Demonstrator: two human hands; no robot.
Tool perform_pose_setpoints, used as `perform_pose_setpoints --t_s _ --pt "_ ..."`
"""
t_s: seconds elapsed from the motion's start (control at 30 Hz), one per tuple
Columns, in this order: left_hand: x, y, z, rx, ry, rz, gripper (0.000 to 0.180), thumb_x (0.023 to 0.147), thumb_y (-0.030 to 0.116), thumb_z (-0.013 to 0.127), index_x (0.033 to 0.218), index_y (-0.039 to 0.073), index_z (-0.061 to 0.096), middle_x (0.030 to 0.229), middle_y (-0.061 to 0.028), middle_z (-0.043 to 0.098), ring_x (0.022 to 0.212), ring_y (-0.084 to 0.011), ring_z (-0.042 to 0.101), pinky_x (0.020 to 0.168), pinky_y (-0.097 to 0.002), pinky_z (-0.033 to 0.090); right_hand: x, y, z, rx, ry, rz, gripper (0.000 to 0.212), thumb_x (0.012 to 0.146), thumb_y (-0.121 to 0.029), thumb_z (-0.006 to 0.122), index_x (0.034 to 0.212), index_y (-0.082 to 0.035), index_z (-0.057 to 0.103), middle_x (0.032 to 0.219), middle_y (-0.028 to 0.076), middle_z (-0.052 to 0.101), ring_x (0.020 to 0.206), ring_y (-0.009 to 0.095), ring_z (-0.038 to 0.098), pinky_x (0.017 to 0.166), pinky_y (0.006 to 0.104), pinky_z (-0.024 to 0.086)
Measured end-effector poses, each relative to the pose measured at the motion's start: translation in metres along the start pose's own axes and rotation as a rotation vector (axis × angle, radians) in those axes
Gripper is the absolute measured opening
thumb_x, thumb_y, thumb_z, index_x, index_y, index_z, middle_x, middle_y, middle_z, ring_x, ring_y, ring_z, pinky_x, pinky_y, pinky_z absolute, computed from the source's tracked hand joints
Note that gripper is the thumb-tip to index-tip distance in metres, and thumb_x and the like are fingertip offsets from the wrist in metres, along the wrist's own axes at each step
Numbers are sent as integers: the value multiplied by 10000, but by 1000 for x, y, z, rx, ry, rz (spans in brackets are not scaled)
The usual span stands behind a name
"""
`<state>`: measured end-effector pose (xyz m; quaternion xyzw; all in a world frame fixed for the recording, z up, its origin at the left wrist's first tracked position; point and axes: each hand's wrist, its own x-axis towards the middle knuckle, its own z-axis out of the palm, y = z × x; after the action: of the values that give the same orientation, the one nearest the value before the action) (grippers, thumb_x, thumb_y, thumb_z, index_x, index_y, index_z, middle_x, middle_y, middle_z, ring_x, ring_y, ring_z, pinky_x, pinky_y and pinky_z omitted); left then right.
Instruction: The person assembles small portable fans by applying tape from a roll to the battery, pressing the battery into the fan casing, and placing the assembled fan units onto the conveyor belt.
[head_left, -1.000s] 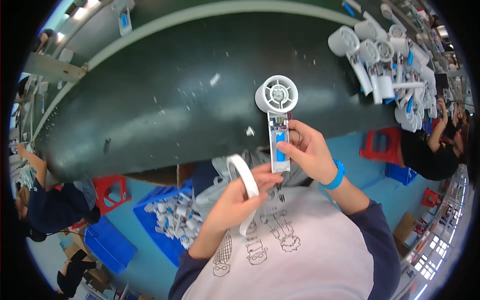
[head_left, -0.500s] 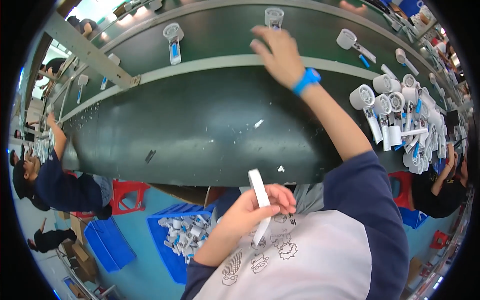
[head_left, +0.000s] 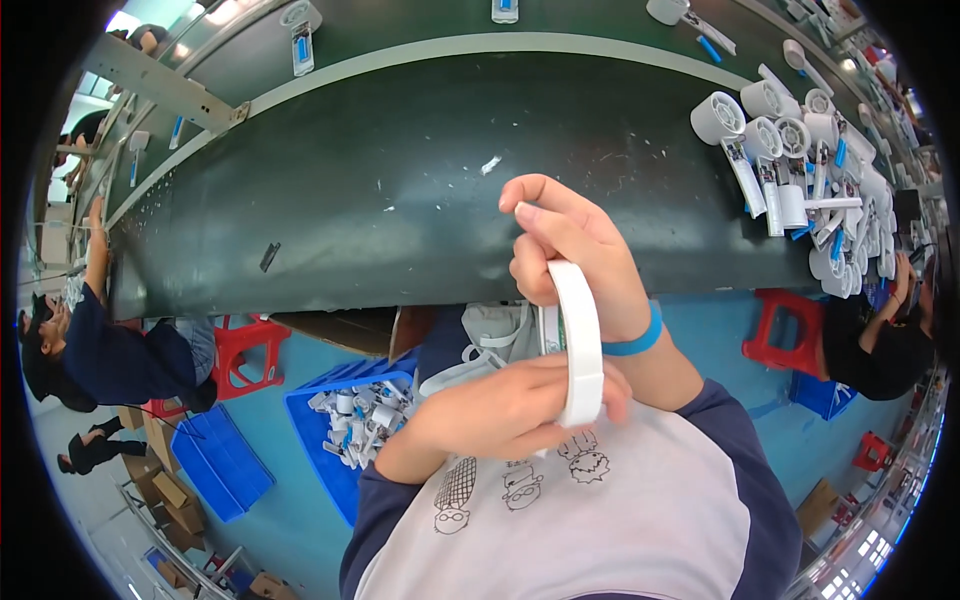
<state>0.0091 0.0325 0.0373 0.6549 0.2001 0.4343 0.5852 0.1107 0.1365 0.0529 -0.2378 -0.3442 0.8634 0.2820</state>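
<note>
Low in front of my chest, my left hand point(head_left: 500, 405) grips a roll of white tape point(head_left: 583, 345), which I see nearly edge-on. Part of the roll's inner core shows on its left side. My right hand point(head_left: 575, 240), with a blue band on its wrist, is just above and behind the roll's upper end. Its fingers are curled, with thumb and forefinger tips close together; whether anything thin is between them I cannot make out. Both hands are in front of the near edge of the dark green bench point(head_left: 380, 220).
At the right, white handheld fans point(head_left: 765, 140) with bared handles lie heaped. More fan units point(head_left: 302, 45) sit on the belt beyond a pale rail point(head_left: 450, 45). A blue crate point(head_left: 310, 425) of white parts stands at lower left, near a red stool point(head_left: 250, 350). Co-workers sit at both sides.
My right hand has come back from a fan on the belt to the tape roll. My left hand has turned the roll and moved it slightly right. The view has tilted down.
</note>
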Motion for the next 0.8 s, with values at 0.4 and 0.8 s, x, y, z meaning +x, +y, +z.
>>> perform_pose_setpoints --t_s 0.4,0.8 --pt "6 6 -10 -643 -97 -276 180 911 115 533 1039 -12 536 882 -91 634 847 -167 618 746 -286 476 -1 -2 -6 -136 -79 -49 194 971 -174 434 1085 -29 495 531 -10 470 461 29 363 444 201 289" --pt "-12 -5 -3 -724 308 -91 118 921 83 458 971 -6 517 771 -109 594 769 -218 568 767 -373 439 218 -219 -310 -2134 737 -87 491 830 -302 605 1204 -3 496 1203 225 575 1103 387 550 929 457 448"
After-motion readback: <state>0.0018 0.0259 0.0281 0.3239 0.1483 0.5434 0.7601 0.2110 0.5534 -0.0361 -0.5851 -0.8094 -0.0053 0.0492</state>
